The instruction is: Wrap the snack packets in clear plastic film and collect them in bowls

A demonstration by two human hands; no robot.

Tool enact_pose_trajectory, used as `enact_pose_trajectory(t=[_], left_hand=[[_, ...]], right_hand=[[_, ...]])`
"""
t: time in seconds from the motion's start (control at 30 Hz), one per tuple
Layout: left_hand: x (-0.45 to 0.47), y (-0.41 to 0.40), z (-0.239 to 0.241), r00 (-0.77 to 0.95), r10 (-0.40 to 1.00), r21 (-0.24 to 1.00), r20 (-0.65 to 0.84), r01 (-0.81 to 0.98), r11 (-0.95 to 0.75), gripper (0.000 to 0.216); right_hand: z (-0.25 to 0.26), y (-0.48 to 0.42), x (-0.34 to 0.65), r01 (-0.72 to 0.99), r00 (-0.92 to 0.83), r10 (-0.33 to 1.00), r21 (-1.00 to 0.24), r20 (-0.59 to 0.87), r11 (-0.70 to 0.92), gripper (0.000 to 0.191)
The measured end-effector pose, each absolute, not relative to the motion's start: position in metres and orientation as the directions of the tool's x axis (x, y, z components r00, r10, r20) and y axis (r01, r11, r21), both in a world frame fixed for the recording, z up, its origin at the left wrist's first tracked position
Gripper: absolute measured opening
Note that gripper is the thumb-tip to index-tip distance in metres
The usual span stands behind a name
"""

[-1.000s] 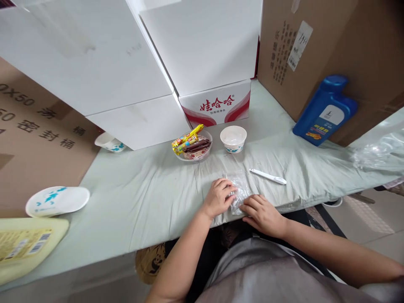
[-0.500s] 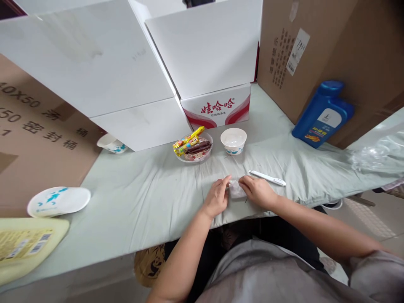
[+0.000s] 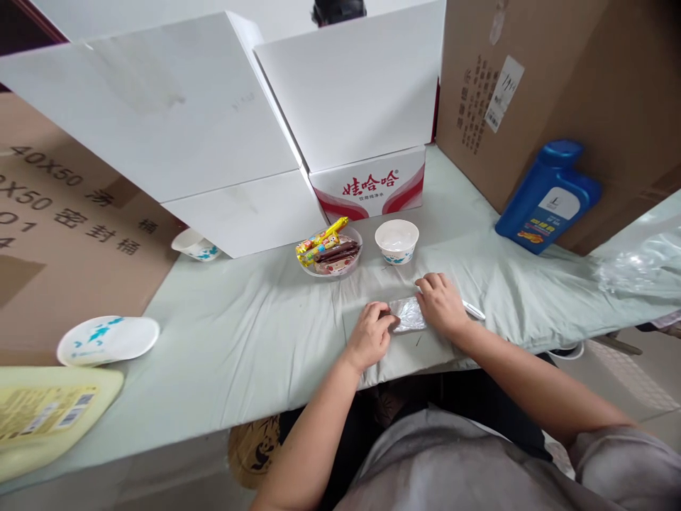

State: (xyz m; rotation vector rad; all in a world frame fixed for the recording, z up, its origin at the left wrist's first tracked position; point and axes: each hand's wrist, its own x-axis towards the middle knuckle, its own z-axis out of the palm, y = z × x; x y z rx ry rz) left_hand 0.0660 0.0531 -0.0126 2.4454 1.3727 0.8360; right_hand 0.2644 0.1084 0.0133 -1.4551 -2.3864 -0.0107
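Note:
A small crinkled sheet or packet of clear plastic (image 3: 408, 314) lies flat near the table's front edge, between my hands. My left hand (image 3: 369, 335) has its fingers and thumb closed on the left end of the plastic. Over the right end, my right hand (image 3: 443, 304) holds it down with curled fingers, covering that edge. A slim white tool like a pen or utility knife (image 3: 473, 311) pokes out from behind my right hand, mostly hidden. Just beyond stands a paper bowl (image 3: 396, 245) with a blue print, something clear inside it.
A clear bowl (image 3: 357, 268) of wrapped snacks sits left of the paper bowl. White cartons (image 3: 367, 92) and brown boxes (image 3: 479, 85) line the back. A blue bottle (image 3: 550, 199) stands right. Left are a tipped paper bowl (image 3: 109, 341) and a yellowish container (image 3: 53, 415).
My hands have moved apart, and the plastic between them is now spread flatter and wider. My right hand has shifted right and forward, covering most of the white tool.

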Motion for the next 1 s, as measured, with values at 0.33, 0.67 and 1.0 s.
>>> enact_pose_trajectory(t=[0.33,0.67,1.0], left_hand=[[0.065,0.055,-0.020,0.064,0.896,0.404,0.439,0.877,-0.261,0.028],[0.063,0.057,-0.021,-0.030,0.889,0.408,0.456,0.895,-0.179,0.022],[0.061,0.058,-0.021,-0.038,0.902,0.417,0.430,0.895,-0.161,0.019]], right_hand=[[-0.033,0.069,0.257,0.626,-0.733,0.655,-0.192,0.185,0.756,0.067],[-0.013,0.031,0.265,0.206,-0.925,0.280,-0.279,0.258,0.938,0.036],[0.087,0.215,0.248,0.733,-0.538,0.687,-0.131,0.489,0.667,0.039]])
